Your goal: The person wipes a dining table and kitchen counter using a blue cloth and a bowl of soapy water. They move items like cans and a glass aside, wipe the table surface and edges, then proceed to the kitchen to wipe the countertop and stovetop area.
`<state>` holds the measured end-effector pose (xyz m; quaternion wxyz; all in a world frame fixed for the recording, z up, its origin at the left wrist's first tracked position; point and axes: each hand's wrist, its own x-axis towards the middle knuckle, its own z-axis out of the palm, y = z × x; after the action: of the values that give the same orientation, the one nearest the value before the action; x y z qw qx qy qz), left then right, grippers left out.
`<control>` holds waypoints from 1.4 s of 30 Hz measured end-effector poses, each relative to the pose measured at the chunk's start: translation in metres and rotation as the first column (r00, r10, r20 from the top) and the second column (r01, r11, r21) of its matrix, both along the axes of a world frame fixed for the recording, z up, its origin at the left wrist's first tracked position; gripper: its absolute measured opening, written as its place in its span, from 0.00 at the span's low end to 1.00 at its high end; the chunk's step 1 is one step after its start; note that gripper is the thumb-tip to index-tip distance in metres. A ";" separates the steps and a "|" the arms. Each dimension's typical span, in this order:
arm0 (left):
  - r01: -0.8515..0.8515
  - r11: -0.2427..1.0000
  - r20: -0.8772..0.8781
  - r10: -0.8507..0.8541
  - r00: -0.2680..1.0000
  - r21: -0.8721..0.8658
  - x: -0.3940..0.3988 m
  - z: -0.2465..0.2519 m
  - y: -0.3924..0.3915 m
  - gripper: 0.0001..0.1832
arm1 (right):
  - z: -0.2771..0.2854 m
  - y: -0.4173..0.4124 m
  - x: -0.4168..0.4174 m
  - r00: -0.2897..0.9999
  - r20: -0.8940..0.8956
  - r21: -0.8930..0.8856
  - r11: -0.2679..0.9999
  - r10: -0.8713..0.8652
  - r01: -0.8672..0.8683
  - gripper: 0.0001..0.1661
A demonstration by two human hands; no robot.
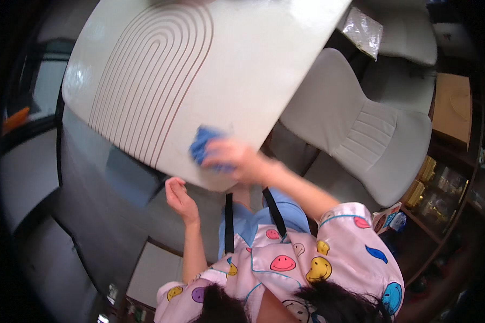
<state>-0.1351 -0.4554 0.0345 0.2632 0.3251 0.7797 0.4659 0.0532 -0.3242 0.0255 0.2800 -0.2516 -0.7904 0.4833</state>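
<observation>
My right hand [236,159] grips a crumpled blue cloth [204,143] and presses it against the white tabletop [250,76], close to the near corner. Motion blurs both hand and cloth. Curved brown lines, nested in an arch, run along the table's left part. Off the table's near edge, my left hand [182,200] hangs in the air with its fingers curled inward. Nothing shows in it, though the palm side is partly hidden.
A grey padded chair [347,113] stands at the table's right side, with another grey chair [408,36] beyond it. Something wrapped in clear plastic [363,32] lies near that one. At far right, shelves hold a cardboard box [452,107] and gold-coloured items [422,181].
</observation>
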 end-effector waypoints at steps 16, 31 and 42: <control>-0.352 0.933 0.143 0.359 0.922 -0.070 -0.018 0.001 -0.098 0.18 | -0.015 -0.096 -0.055 0.949 0.288 0.274 0.961 -0.126 0.045 0.39; -0.506 0.858 0.159 0.514 0.843 -0.094 -0.027 -0.029 -0.151 0.17 | -0.022 -0.004 -0.001 0.875 0.443 0.354 0.935 -0.193 0.027 0.29; -0.642 0.759 0.319 0.638 0.701 -0.110 -0.012 -0.050 -0.178 0.16 | -0.020 -0.045 -0.095 0.670 0.682 0.381 0.639 0.294 -0.668 0.43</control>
<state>-0.1475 -0.6332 -0.0159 0.2129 -0.0493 0.7845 0.5804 -0.0417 -0.3691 0.0051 -0.0479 -0.0461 -0.9838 0.1666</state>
